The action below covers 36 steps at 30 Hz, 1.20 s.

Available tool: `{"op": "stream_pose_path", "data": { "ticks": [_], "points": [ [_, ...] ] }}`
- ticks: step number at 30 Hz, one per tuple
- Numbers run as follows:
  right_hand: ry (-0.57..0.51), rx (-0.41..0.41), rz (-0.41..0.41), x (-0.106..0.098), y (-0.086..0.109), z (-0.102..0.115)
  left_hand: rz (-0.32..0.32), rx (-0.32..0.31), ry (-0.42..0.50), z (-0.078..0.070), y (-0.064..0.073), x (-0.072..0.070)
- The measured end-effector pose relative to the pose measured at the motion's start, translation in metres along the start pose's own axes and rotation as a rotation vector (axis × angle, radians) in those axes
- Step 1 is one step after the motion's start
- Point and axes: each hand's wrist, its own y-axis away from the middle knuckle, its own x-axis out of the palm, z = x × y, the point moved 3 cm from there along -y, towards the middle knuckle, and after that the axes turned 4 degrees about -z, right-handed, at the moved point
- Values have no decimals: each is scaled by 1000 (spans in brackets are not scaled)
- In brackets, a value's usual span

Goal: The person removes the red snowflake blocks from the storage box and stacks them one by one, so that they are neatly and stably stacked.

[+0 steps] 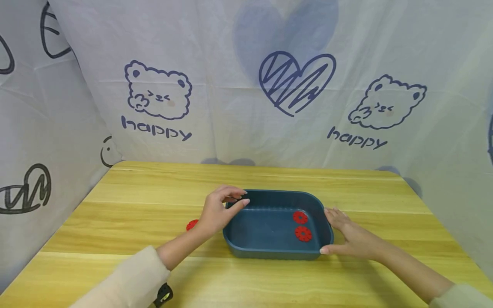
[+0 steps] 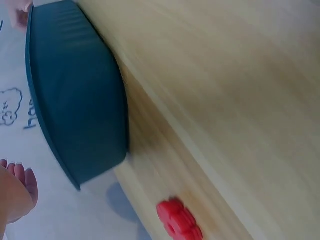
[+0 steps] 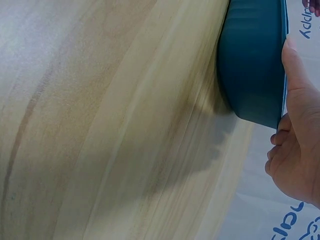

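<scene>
A dark teal plastic basin sits on the table, with two red notched plastic discs lying flat inside near its right end. My left hand hovers over the basin's left end, thumb and fingers loosely bent; no object shows clearly between them. In the left wrist view, this hand appears apart from the basin's wall. My right hand grips the basin's right end, thumb at the near corner and fingers along the far part of the rim. More red notched plastic lies left of the basin, partly hidden by my left wrist.
The wooden table extends around the basin on all sides. Behind it hangs a white cloth with bear and heart drawings. A black strap shows beneath the left sleeve.
</scene>
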Motion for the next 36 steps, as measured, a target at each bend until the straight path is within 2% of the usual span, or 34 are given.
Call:
{"op": "stream_pose_path", "data": {
  "ticks": [7, 19, 29, 36],
  "points": [
    [11, -7, 13, -2, 0, 1, 99, 28, -22, -5, 3, 29],
    [5, 7, 0, -1, 3, 1, 200, 46, 4, -10, 5, 73],
    [23, 8, -10, 0, 2, 0, 270, 53, 4, -15, 5, 103],
    [34, -4, -10, 0, 1, 1, 330, 34, -61, -12, 1, 121]
  ]
}}
